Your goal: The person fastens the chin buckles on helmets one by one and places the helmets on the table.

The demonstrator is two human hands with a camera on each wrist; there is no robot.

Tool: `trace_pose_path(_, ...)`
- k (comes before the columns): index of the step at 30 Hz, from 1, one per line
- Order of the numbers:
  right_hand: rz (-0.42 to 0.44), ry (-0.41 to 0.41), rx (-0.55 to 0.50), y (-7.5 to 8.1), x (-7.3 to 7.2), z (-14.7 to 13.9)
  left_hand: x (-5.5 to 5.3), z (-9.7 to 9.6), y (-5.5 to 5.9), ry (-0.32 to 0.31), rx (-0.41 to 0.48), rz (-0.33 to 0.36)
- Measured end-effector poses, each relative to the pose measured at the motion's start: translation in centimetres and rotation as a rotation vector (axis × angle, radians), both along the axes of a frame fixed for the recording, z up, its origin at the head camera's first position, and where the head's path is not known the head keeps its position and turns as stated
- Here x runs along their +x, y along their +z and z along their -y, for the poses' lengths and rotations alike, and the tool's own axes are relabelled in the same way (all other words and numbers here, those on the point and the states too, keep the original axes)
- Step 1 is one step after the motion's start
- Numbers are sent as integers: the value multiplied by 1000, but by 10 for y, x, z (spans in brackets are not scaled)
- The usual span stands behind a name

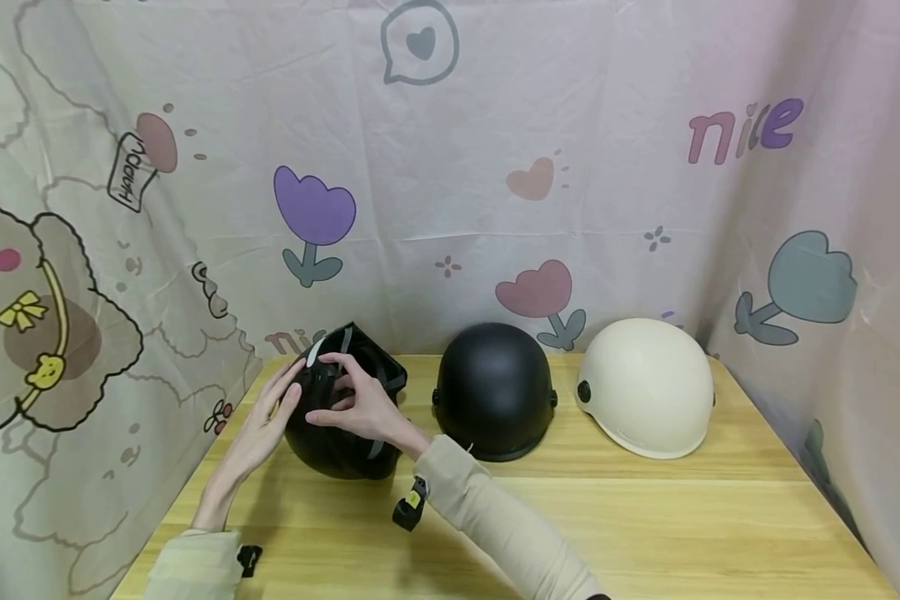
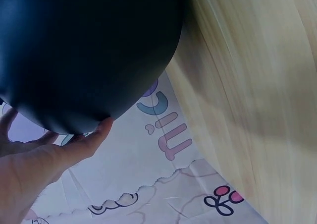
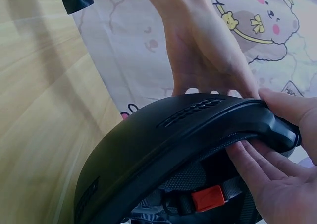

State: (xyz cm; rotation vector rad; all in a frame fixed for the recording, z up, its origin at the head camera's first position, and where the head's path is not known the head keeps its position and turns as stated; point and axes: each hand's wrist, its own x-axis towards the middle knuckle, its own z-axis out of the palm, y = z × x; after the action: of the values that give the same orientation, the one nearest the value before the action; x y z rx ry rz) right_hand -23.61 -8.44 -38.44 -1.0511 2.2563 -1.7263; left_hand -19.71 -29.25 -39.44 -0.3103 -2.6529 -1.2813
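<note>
A black helmet (image 1: 345, 458) is tipped on its side at the left of the table, its hollow facing right. My left hand (image 1: 258, 425) holds the shell from its left side; in the left wrist view its thumb and fingers lie against the smooth shell. My right hand (image 1: 363, 406) grips the rim, thumb outside and fingers inside on the lining, as the right wrist view shows. A red buckle (image 3: 209, 198) on a strap shows within the helmet. A white strip (image 1: 316, 351) lies along the upper edge.
A second black helmet (image 1: 495, 392) stands dome up in the middle of the wooden table (image 1: 645, 525). To its right is a cream helmet (image 1: 648, 387), also dome up. A printed curtain (image 1: 435, 125) hangs behind the table and along both sides.
</note>
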Motion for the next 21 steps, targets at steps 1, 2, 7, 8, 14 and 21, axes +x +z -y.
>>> trace_pose_path(1, 1, -4, -2, 0, 0, 0, 0, 0, 0, 0, 0, -1)
trace_pose_path(2, 0, -9, -5, 0, 0, 1, 0, 0, 0, 0, 1, -3)
trace_pose_path(7, 17, -24, -31, 0, 1, 1, 1, 1, 2, 10, 25, 14)
trace_pose_path(8, 23, -23, -38, 0, 1, 1, 1, 2, 2, 14, 30, 20)
trace_pose_path(14, 34, -9, -80, -2, 0, 0, 0, 6, 0, 53, 14, 88)
trace_pose_path(21, 104, -4, -180, -3, -2, -2, 4, 3, 6, 86, 15, 69)
